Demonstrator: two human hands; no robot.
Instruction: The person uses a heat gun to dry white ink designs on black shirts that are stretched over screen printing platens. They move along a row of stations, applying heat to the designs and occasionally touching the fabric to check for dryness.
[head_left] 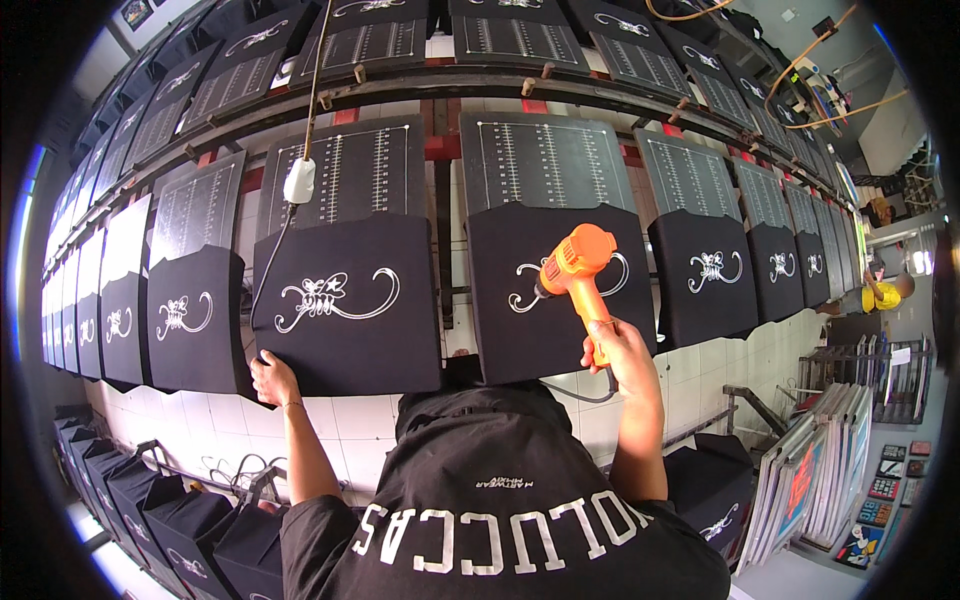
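My right hand is wrapped round the handle of an orange heat gun. Its dark nozzle points left and down over a black shirt, covering part of the white curled print. The shirt is stretched over a flat printing board with ruled white scales. To the left lies another black shirt with the same print, on its own board. My left hand grips the near left corner of that shirt-covered board, its fingers bent at the edge. A dark cord leaves the gun's handle and passes behind the board.
A white connector hangs on a cable above the left board. More shirt-covered boards run to both sides, with a second row beyond a metal rail. Framed screens stand at lower right. A person in yellow is far right.
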